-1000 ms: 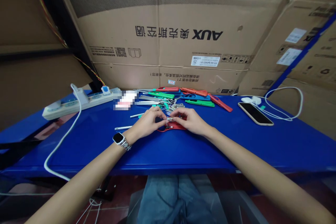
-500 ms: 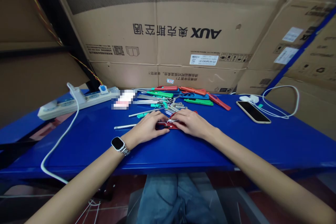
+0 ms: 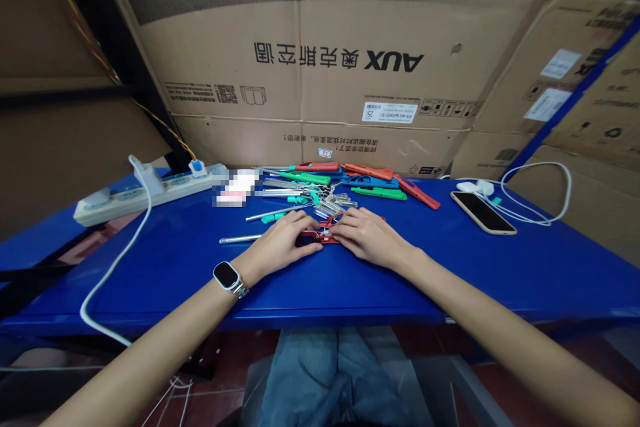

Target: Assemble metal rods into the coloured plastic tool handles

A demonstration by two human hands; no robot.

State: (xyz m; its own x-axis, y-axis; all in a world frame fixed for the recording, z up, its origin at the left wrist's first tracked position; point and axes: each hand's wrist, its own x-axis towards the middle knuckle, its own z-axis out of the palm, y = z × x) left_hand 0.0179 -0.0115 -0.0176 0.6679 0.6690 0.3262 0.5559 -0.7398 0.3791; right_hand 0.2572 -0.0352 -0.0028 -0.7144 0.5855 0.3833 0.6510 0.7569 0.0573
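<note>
Left hand [image 3: 283,245] and right hand [image 3: 369,237] lie palm down on the blue table [image 3: 450,273], fingers bent, fingertips meeting over a red handle [image 3: 313,236] and gripping its two ends. The handle lies flat at mid table, long axis left to right, about parallel to the near edge; which end leads is hidden. Bare surface lies toward the near edge and on both sides. Just behind the hands is a pile of tool parts [image 3: 345,183]. A metal rod [image 3: 240,239] lies beside the left hand. The phone [image 3: 483,212] and power strip [image 3: 145,190] are well apart
</note>
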